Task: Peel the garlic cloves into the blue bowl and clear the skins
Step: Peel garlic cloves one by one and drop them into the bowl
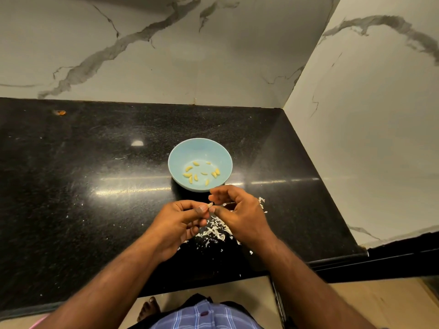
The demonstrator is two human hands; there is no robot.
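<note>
A light blue bowl (177, 157) stands on the black counter with several peeled yellow garlic cloves (195, 178) in it. Just in front of the bowl, my left hand (177, 225) pinches a small garlic clove (210, 205) between thumb and fingertips. My right hand (240, 214) meets it from the right, its thumb tip touching the clove and its fingers curled above. A heap of white garlic skins (215, 231) lies on the counter under and between both hands.
The black granite counter (95, 198) ends at marble walls behind and on the right. More skin flakes (261, 200) lie to the right of my right hand. The counter's front edge runs close below my forearms.
</note>
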